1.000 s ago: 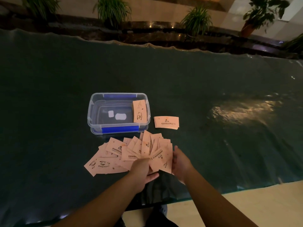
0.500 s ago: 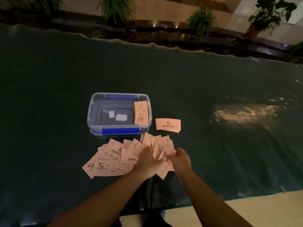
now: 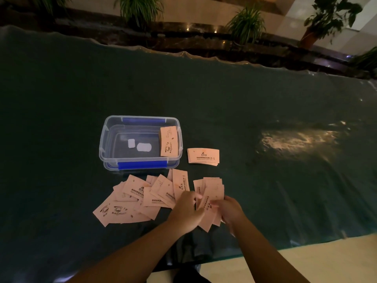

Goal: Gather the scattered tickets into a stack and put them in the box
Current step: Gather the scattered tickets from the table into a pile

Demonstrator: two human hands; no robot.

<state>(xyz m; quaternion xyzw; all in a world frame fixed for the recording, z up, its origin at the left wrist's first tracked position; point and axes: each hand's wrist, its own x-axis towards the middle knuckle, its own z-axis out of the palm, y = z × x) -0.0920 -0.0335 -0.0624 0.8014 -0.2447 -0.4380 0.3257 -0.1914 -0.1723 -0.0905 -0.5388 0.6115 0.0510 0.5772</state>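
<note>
Several pink tickets (image 3: 132, 203) lie fanned and overlapping on the dark table, just in front of a clear plastic box (image 3: 106, 139) with blue clips. One ticket (image 3: 169, 142) leans inside the box against its right wall. A small neat stack of tickets (image 3: 203, 156) lies right of the box. My left hand (image 3: 186, 211) and my right hand (image 3: 230, 211) both grip a bunch of tickets (image 3: 210, 193) pulled apart from the right end of the fan.
The table (image 3: 265, 103) is covered with a dark green glossy sheet; its near edge runs along the lower right, with pale floor (image 3: 306, 260) beyond. Potted plants (image 3: 246, 23) line a ledge behind the far edge. Two white labels (image 3: 140, 146) show on the box bottom.
Both hands closed onto the right part of the fan and drew a bunch of tickets to the right, leaving a gap between it and the rest.
</note>
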